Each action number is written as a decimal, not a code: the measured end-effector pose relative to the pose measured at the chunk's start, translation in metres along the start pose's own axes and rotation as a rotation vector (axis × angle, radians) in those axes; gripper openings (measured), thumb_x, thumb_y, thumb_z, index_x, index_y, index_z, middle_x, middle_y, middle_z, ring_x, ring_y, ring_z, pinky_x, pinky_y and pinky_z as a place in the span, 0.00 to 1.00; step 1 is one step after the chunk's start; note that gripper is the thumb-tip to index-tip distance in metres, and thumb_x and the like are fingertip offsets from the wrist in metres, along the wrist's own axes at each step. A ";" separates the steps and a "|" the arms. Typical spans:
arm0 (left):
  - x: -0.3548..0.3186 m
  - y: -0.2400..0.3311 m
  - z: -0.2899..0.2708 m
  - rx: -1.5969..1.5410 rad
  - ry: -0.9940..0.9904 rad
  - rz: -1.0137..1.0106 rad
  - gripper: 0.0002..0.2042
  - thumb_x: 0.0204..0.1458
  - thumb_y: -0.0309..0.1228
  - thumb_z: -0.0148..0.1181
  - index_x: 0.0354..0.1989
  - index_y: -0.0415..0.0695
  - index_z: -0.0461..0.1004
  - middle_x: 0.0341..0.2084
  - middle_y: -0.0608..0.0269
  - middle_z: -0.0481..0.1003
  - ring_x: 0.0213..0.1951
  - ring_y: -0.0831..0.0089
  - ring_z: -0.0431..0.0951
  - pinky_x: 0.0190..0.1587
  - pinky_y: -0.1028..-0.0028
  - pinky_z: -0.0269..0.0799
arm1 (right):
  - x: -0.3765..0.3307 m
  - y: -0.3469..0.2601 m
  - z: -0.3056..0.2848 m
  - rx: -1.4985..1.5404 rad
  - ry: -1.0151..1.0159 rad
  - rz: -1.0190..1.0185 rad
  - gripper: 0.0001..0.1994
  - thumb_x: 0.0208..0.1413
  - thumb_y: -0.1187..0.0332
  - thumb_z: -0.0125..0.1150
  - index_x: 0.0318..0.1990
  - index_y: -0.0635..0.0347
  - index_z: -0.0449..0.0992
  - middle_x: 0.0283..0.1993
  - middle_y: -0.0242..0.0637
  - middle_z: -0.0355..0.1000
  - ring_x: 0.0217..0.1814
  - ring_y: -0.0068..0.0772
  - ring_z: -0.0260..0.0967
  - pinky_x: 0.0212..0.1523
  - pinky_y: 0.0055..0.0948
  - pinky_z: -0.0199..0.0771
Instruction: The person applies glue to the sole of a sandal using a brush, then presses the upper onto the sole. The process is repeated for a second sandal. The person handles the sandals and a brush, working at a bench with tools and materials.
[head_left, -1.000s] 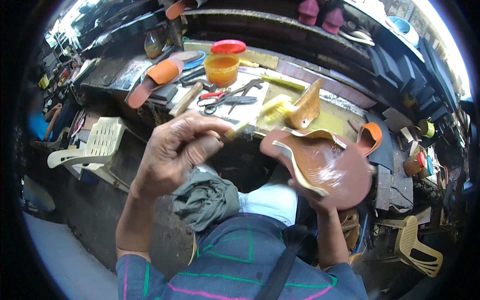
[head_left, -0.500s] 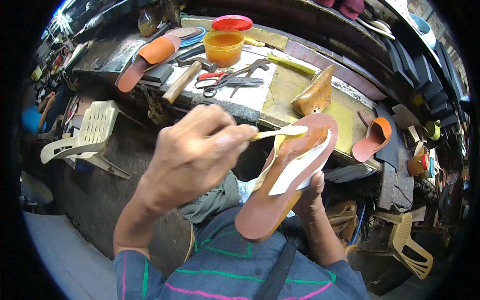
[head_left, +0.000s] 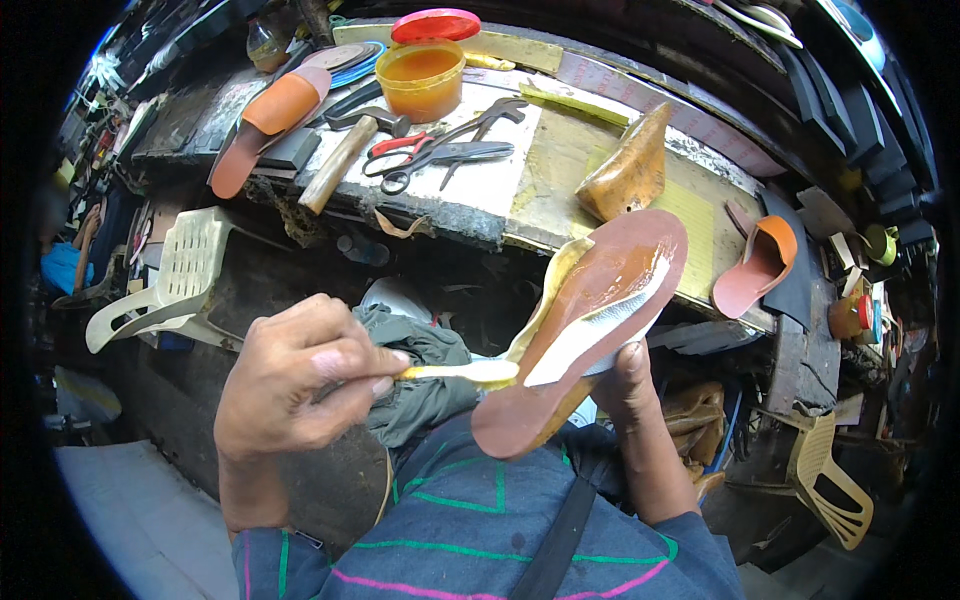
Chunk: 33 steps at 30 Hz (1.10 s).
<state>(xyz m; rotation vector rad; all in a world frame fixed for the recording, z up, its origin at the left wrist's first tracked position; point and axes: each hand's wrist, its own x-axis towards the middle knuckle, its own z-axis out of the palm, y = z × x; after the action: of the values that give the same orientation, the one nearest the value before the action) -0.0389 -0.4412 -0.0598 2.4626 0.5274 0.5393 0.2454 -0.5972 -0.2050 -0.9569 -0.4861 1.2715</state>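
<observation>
My left hand point(head_left: 305, 375) pinches a yellow toothbrush-like brush point(head_left: 455, 373) between thumb and fingers. The brush head is at the lower left edge of a reddish-brown sandal sole point(head_left: 520, 415); I cannot tell whether it touches. My right hand point(head_left: 632, 385) grips the sole's right side from beneath, its fingers mostly hidden. Under the sole shows part of a tan form. A white strap edge point(head_left: 595, 335) is folded over the sole's right side, and a pale yellow flap point(head_left: 560, 285) stands along the left. Wet amber glue point(head_left: 625, 265) shines between them.
On the bench are an open amber glue tub point(head_left: 420, 85), red lid point(head_left: 436, 25), hammer point(head_left: 340, 165), scissors point(head_left: 415, 165), pincers point(head_left: 500, 112) and a wooden shoe last point(head_left: 628, 165). Orange-strapped sandals point(head_left: 275, 110) point(head_left: 757, 265) lie at both sides. Plastic chairs point(head_left: 185, 265) point(head_left: 825, 470) stand left and right.
My left hand has moved down and left, drawing the brush from the sole's upper part to its lower left edge. The sole has shifted slightly upward in view.
</observation>
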 end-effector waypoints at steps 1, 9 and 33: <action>0.003 0.003 0.003 -0.102 0.065 -0.017 0.15 0.43 0.17 0.72 0.42 0.42 0.88 0.27 0.62 0.77 0.30 0.68 0.79 0.33 0.69 0.76 | 0.002 0.002 0.001 -0.010 -0.008 0.005 0.68 0.35 0.25 0.80 0.76 0.64 0.56 0.67 0.44 0.70 0.68 0.41 0.73 0.67 0.45 0.78; 0.070 -0.015 0.058 0.219 0.195 0.250 0.14 0.50 0.21 0.72 0.46 0.47 0.86 0.30 0.63 0.76 0.31 0.64 0.79 0.31 0.65 0.76 | 0.009 0.003 0.023 -0.066 -0.073 -0.023 0.72 0.33 0.09 0.60 0.77 0.61 0.57 0.67 0.47 0.71 0.64 0.46 0.76 0.63 0.47 0.82; 0.037 0.007 0.042 0.349 -0.011 0.152 0.06 0.51 0.25 0.73 0.36 0.46 0.83 0.26 0.64 0.73 0.28 0.64 0.76 0.25 0.64 0.71 | 0.015 0.010 -0.004 0.090 0.039 -0.056 0.59 0.47 0.22 0.70 0.74 0.60 0.59 0.67 0.41 0.70 0.68 0.40 0.72 0.70 0.47 0.74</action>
<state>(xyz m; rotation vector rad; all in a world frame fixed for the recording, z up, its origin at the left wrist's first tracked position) 0.0141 -0.4473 -0.0784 2.8537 0.4637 0.5309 0.2471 -0.5846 -0.2179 -0.8851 -0.4193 1.2121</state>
